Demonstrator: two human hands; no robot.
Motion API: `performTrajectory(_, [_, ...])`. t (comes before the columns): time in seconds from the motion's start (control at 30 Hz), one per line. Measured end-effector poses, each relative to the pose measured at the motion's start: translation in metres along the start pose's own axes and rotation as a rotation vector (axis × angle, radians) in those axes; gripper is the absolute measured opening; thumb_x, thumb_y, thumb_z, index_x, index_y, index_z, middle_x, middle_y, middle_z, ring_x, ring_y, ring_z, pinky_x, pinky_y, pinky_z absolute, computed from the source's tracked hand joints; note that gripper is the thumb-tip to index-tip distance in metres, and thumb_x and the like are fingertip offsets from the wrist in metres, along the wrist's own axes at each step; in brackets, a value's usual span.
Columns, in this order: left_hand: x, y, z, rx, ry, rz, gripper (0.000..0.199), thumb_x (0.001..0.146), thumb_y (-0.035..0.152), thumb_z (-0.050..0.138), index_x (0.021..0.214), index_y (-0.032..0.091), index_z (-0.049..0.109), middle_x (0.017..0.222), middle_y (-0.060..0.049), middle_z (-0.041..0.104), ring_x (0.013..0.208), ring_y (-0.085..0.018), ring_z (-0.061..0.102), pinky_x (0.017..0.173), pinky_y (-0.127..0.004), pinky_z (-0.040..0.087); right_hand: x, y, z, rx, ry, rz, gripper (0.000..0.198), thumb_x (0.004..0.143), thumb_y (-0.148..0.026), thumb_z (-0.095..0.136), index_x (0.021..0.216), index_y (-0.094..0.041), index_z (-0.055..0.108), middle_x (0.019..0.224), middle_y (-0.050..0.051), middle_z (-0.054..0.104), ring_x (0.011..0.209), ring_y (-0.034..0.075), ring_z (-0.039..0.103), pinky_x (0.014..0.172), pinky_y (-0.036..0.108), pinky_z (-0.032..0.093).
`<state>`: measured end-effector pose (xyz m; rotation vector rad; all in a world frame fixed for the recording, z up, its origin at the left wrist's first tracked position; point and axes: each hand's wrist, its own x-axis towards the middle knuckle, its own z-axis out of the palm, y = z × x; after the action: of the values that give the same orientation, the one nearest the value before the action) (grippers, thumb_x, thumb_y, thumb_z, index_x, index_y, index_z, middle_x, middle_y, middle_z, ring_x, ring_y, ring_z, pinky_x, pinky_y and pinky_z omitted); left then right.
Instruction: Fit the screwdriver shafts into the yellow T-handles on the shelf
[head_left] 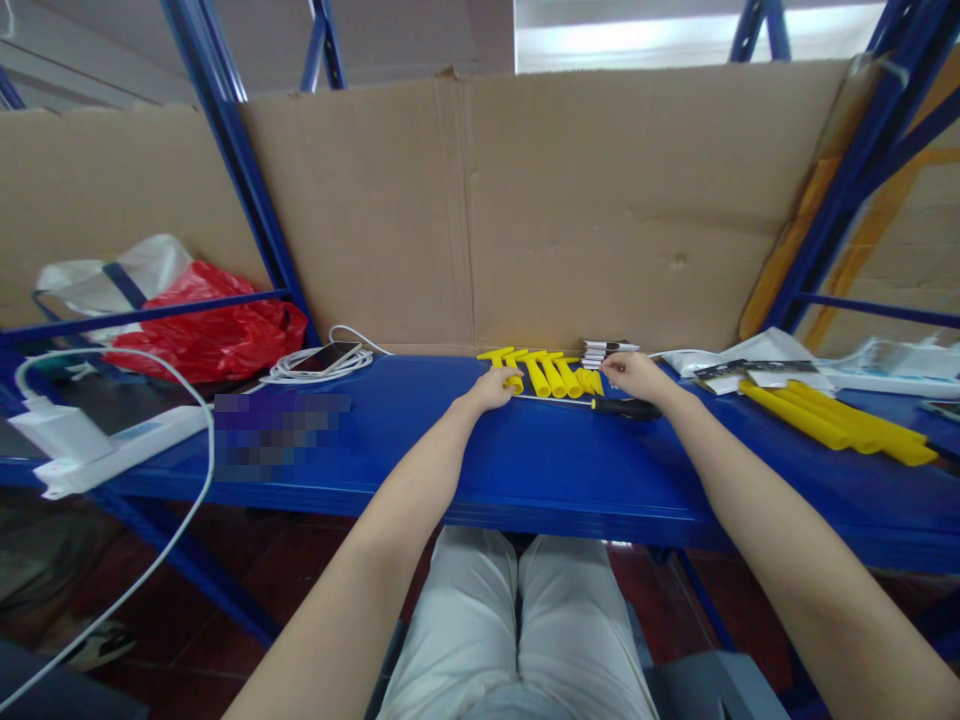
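My left hand (495,389) is closed round the near end of a yellow T-shaped plastic piece (498,356) at the left end of a row. More yellow T-shaped pieces (553,376) lie side by side just right of it. My right hand (630,376) is pinched beside some small yellow wedge-like parts (589,381); whatever is between its fingertips is too small to make out. In front of the row lies a screwdriver (626,407) with a black and yellow handle, its tip pointing toward my left hand. Behind the right fingers sits a small stack of black-and-white packs (598,352).
On the right of the blue table (570,465) are long yellow tubes (832,420) and plastic packets (757,370). A phone (328,357) with a coiled white cable (289,369), a red bag (214,320) and a power strip (124,450) are leftward. Cardboard (600,210) walls the back.
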<state>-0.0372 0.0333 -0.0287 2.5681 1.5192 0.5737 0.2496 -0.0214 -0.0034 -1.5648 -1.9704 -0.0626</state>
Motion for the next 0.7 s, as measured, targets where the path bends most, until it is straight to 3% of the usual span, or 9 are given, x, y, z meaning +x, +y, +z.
performTrajectory(0.1, [-0.0008, -0.0028, -0.0008, -0.048, -0.003, -0.010, 0.049, 0.091, 0.016, 0.059, 0.139, 0.027, 0.065, 0.140, -0.005, 0.067, 0.127, -0.021, 0.064, 0.111, -0.032, 0.046, -0.0005, -0.0020, -0.0009, -0.005, -0.014, 0.013, 0.023, 0.084, -0.017, 0.054, 0.082, -0.018, 0.076, 0.063, 0.005, 0.070, 0.066, 0.021, 0.066, 0.067, 0.028, 0.050])
performTrajectory(0.3, [-0.0027, -0.0019, -0.0024, -0.094, 0.018, -0.006, 0.058, 0.092, 0.028, 0.063, 0.149, 0.018, 0.054, 0.151, -0.009, 0.057, 0.141, -0.022, 0.052, 0.116, -0.028, 0.039, -0.0008, -0.0041, -0.0030, -0.005, -0.039, 0.032, 0.023, 0.085, -0.017, 0.054, 0.081, -0.018, 0.076, 0.065, 0.006, 0.072, 0.066, 0.020, 0.066, 0.068, 0.028, 0.049])
performTrajectory(0.43, [-0.0028, -0.0002, -0.0026, -0.117, 0.041, -0.021, 0.052, 0.098, 0.036, 0.057, 0.144, 0.013, 0.058, 0.150, -0.011, 0.058, 0.141, -0.021, 0.052, 0.115, -0.025, 0.039, -0.0007, -0.0039, -0.0037, -0.002, -0.048, 0.031, 0.023, 0.085, -0.016, 0.054, 0.079, -0.018, 0.076, 0.065, 0.006, 0.071, 0.066, 0.020, 0.066, 0.068, 0.028, 0.049])
performTrajectory(0.57, [0.0000, 0.0003, -0.0022, -0.101, 0.046, -0.025, 0.041, 0.103, 0.025, 0.044, 0.136, 0.013, 0.065, 0.144, -0.010, 0.064, 0.135, -0.020, 0.058, 0.114, -0.027, 0.041, -0.0019, -0.0063, -0.0037, -0.017, -0.056, 0.043, 0.025, 0.086, -0.017, 0.052, 0.080, -0.017, 0.076, 0.065, 0.006, 0.071, 0.066, 0.020, 0.065, 0.068, 0.028, 0.049])
performTrajectory(0.7, [0.0024, -0.0013, -0.0010, -0.083, 0.056, -0.020, 0.039, 0.100, 0.019, 0.047, 0.134, 0.015, 0.067, 0.141, -0.008, 0.066, 0.132, -0.020, 0.060, 0.114, -0.027, 0.042, -0.0029, -0.0088, -0.0067, -0.071, -0.035, 0.063, 0.025, 0.085, -0.018, 0.053, 0.084, -0.018, 0.078, 0.072, 0.007, 0.075, 0.072, 0.021, 0.069, 0.072, 0.028, 0.051])
